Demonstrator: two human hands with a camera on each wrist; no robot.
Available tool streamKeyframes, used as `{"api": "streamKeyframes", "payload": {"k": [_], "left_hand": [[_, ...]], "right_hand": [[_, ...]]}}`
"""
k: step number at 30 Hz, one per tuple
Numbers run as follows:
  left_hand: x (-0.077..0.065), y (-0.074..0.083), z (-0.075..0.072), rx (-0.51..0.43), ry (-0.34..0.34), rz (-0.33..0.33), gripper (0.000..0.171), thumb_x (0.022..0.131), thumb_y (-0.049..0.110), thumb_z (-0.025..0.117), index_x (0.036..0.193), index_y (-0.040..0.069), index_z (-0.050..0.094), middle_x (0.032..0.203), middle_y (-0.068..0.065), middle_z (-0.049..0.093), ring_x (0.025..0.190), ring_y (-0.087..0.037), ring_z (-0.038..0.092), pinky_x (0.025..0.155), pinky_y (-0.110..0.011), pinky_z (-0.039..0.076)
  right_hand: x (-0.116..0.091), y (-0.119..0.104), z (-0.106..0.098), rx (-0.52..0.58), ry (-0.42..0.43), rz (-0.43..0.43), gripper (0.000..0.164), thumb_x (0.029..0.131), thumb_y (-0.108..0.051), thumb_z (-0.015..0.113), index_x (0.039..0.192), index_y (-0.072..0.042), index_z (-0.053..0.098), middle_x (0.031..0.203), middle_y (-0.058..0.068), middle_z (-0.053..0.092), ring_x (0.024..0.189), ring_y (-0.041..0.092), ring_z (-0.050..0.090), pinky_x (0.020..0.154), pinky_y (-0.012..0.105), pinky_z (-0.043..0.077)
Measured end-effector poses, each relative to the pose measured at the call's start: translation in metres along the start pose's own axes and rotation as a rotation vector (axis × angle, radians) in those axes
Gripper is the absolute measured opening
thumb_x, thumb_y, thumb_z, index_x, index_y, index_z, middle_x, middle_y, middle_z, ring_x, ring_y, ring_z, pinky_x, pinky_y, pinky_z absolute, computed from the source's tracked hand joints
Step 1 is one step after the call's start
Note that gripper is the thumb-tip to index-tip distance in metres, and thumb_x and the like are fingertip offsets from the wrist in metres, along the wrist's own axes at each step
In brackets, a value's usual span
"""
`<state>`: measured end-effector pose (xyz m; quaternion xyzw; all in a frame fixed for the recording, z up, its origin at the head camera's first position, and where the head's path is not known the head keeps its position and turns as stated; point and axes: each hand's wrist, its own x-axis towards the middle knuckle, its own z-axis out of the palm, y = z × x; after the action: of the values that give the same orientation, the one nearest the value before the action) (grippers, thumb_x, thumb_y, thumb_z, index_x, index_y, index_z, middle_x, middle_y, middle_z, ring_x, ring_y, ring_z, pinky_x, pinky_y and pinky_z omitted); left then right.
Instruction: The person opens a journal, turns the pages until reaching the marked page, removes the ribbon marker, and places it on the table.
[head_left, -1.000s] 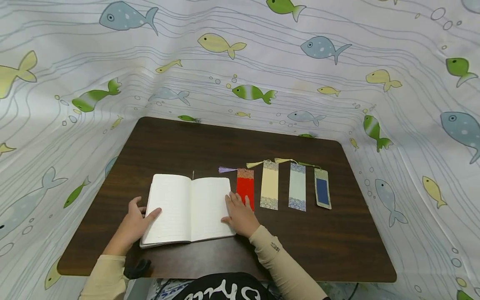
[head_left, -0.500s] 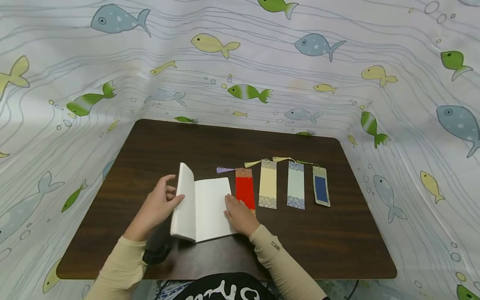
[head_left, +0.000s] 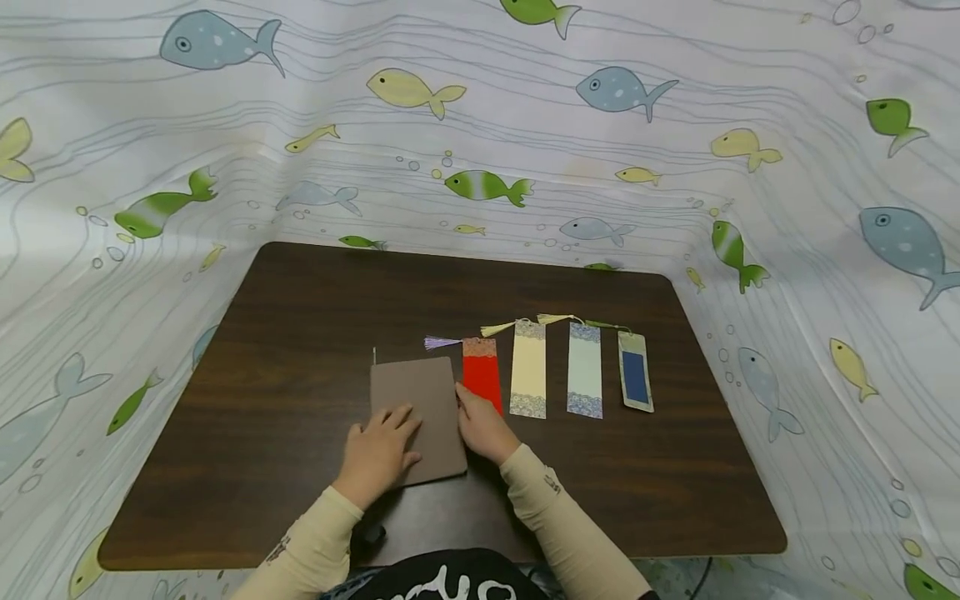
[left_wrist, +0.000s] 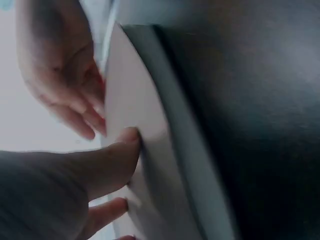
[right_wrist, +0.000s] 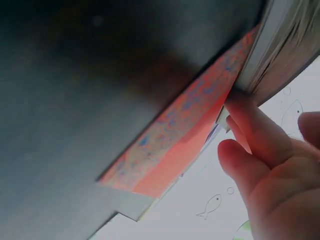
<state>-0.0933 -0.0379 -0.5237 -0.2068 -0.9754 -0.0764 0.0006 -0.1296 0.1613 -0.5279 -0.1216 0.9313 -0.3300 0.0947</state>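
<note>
A notebook [head_left: 431, 392] with a brown-grey cover lies closed on the table. My left hand [head_left: 377, 454] rests on its cover with the fingers spread. In the left wrist view, the thumb and fingertips lie on the cover [left_wrist: 131, 85]. At the notebook's right side, my right hand [head_left: 483, 425] has its fingertips against the edge. The right wrist view shows those fingers at the page edges, the thumb apart from them. Beside the notebook lies a red bookmark [head_left: 481, 371] with a purple tassel, its lower end partly covered by my right hand in the head view.
To the right lie a cream bookmark [head_left: 528, 367], a pale blue bookmark [head_left: 584, 367] and a smaller bookmark [head_left: 634, 375] with a dark blue panel, all with tassels. The dark wooden table [head_left: 315, 300] has a fish-patterned sheet [head_left: 480, 108] behind it and at both sides.
The notebook was open flat; my left hand has lifted its left half and turned it over to the right, shutting it. My right hand has stayed near the right edge.
</note>
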Motion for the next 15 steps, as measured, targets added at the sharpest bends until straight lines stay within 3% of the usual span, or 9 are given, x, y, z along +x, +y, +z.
{"api": "streamKeyframes", "payload": {"k": [3,8,11,15], "left_hand": [[-0.002,0.002,0.002,0.062,0.035,0.013,0.062,0.077,0.048,0.075,0.132,0.022,0.061,0.142,-0.002,0.052,0.124,-0.028,0.050,0.071,-0.052,0.048],[-0.002,0.004,0.002,0.075,0.004,-0.003,0.063,0.078,0.049,0.073,0.133,0.023,0.059,0.143,-0.001,0.050,0.126,-0.028,0.048,0.069,-0.051,0.048],[-0.002,0.002,0.003,0.057,-0.019,0.002,0.063,0.079,0.049,0.073,0.134,0.023,0.059,0.144,-0.001,0.049,0.126,-0.028,0.047,0.070,-0.052,0.048],[0.000,-0.010,-0.002,-0.013,-0.069,0.046,0.059,0.081,0.047,0.073,0.132,0.020,0.060,0.143,-0.002,0.050,0.125,-0.029,0.049,0.074,-0.056,0.050]], "right_hand": [[-0.002,-0.004,0.004,-0.198,0.014,-0.045,0.038,0.101,-0.012,0.048,0.136,0.003,0.053,0.142,0.018,0.050,0.128,0.029,0.051,0.105,0.040,0.042],[-0.005,-0.010,0.014,-0.539,0.057,-0.106,0.033,0.096,-0.022,0.059,0.123,-0.003,0.065,0.134,0.017,0.057,0.108,0.030,0.065,0.085,0.038,0.055],[-0.005,-0.012,0.017,-0.605,0.076,-0.109,0.032,0.096,-0.025,0.060,0.119,-0.004,0.067,0.132,0.017,0.059,0.104,0.030,0.067,0.081,0.038,0.056],[-0.002,-0.014,0.015,-0.574,0.053,-0.106,0.030,0.096,-0.026,0.059,0.113,-0.003,0.068,0.126,0.015,0.062,0.100,0.029,0.068,0.082,0.037,0.056]]}}
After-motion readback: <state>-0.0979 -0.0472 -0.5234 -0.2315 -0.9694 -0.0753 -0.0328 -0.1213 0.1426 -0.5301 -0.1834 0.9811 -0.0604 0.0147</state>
